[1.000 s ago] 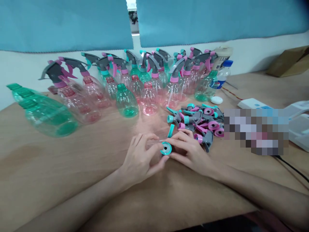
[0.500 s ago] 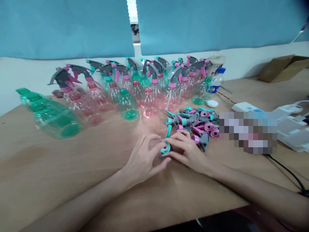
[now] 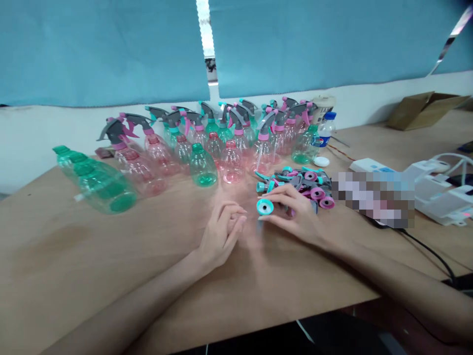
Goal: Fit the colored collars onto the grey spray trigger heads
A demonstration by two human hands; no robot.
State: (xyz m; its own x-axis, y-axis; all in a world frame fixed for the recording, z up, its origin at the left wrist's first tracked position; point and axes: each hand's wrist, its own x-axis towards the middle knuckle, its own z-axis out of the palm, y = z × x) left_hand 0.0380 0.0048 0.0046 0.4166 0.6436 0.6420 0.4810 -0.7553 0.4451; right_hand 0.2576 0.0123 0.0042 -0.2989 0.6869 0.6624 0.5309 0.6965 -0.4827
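My right hand grips a grey and turquoise spray trigger head between thumb and fingers. Its round turquoise collar faces me, showing a white inside with a dark centre hole. To its left, my left hand hovers over the table with curled fingers, the thumb tip close to the fingertips. Whatever may be between them is hidden. Just behind my right hand lies a pile of loose trigger heads with pink and turquoise collars. Farther back, a green bottle without a head stands beside a pink headless bottle.
Several pink and green bottles with trigger heads stand along the wall. Green headless bottles are at the left. A Pepsi bottle, a white cap, white power strips and a cardboard box occupy the right side.
My hands have moved apart. The right hand has taken the turquoise trigger head up and slightly right, and the left hand has come off it. The view has shifted slightly.
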